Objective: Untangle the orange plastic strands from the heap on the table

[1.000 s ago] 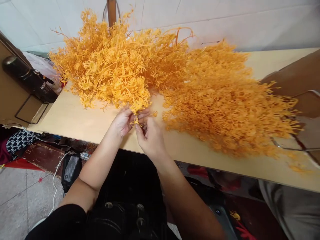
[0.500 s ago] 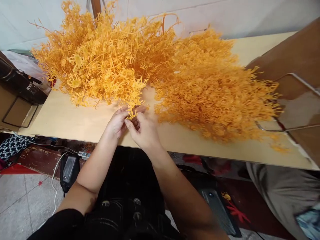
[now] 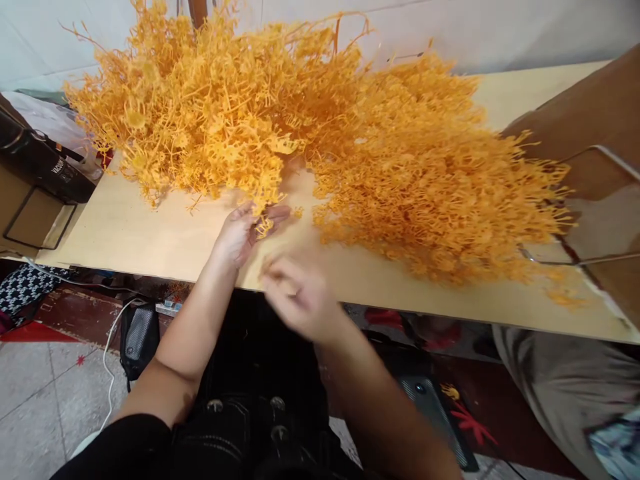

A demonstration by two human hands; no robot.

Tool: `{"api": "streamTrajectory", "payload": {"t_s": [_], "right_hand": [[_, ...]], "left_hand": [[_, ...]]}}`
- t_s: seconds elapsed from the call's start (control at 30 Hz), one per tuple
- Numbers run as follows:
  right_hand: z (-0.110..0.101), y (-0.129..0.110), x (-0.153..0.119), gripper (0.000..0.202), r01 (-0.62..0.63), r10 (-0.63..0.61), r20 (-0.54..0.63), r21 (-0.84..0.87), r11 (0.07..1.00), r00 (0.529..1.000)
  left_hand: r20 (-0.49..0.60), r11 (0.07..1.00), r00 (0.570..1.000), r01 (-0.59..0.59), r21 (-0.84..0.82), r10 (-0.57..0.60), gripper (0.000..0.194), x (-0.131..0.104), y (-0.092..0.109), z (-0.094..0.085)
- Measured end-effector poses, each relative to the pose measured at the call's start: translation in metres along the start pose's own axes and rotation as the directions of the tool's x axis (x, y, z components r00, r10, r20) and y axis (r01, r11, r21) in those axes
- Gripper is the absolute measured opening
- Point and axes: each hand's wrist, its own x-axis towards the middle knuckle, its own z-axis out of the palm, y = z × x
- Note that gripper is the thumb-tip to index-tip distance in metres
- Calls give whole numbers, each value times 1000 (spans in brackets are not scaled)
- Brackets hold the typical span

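A large heap of orange-yellow artificial flower pieces (image 3: 215, 100) covers the left and middle of the wooden table, and a second orange heap (image 3: 440, 180) lies to its right. My left hand (image 3: 245, 230) is at the near edge of the left heap, palm up, fingers stretched out under a small yellow piece (image 3: 264, 227) that hangs from the heap. Lower and to the right, over the table's front edge, my right hand (image 3: 297, 293) is blurred by motion, thumb and forefinger pinched together; what they hold, if anything, cannot be made out.
The wooden table (image 3: 150, 233) stands against a pale wall. At left is a black cylinder (image 3: 55, 167) with a wire stand beside it; at right, a large brown box (image 3: 590, 133). Below lie black speakers (image 3: 140, 333) and a red flower piece (image 3: 473, 423). Grey cloth (image 3: 555, 387) hangs at lower right.
My right hand has moved down and right, away from my left hand and the small yellow piece. My left hand has opened its fingers a little and stays in place.
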Motion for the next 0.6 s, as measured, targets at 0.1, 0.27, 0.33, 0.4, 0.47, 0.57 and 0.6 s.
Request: {"api": "streamTrajectory", "payload": {"t_s": [0.1,0.27,0.33,0.4,0.47,0.57,0.6], "right_hand": [[-40,31,15,10,-303,316,-344,91,949,884],[-105,66,32,28,-517,215,-681,-275,811,700],[-101,64,31,34,-478,87,-632,-481,735,770],[-78,56,27,34,-383,68,-523,-523,761,850],[-46,50,23,35,-357,216,-364,-385,851,906],[-9,47,21,32,-388,341,-204,-270,881,918],[-2,48,21,31,-371,330,-187,-266,889,925]], "left_hand": [[61,999,997,47,19,-48,4,-6,-3,0],[38,999,999,33,-11,-32,8,-4,-14,-6],[5,1000,1000,27,1,-27,9,-2,-18,-5],[-20,1000,1000,20,8,-20,10,0,-19,-2],[-32,1000,999,9,14,-9,10,0,-19,1],[-29,999,999,-18,41,20,12,-3,-18,3],[-25,998,999,-25,54,26,13,-4,-18,3]]}}
